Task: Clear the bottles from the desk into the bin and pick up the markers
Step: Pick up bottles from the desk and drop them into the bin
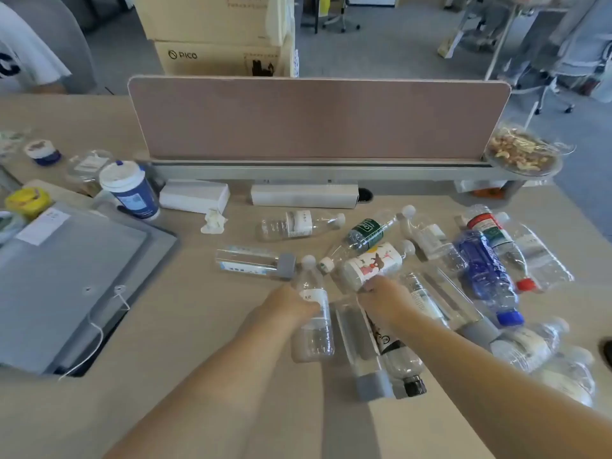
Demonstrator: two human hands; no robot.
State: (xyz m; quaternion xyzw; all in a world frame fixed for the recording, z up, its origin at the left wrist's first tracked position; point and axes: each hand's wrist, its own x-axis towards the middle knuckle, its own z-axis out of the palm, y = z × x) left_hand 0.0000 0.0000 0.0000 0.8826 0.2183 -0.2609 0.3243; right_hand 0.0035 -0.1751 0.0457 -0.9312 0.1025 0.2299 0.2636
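Several empty plastic bottles lie scattered on the wooden desk [185, 329]. My left hand [291, 304] is shut around a clear bottle with a white cap [314, 326] near the desk's middle. My right hand [384, 298] rests on a clear bottle with a black label and black cap [397, 356], fingers curled around it. Beside them lie a square clear bottle with a grey cap [364, 356], a white bottle with cartoon pictures [371, 265], a green-labelled bottle [366, 231], a blue bottle [486, 276] and a red-capped one [500, 241]. I see no markers and no bin.
A grey folder [66, 286] lies at the left with a string. A blue paper cup [130, 188], white boxes [195, 195] and a pink divider panel [318, 117] stand at the back. A plate of snacks [523, 154] sits far right. Another person sits at the far left.
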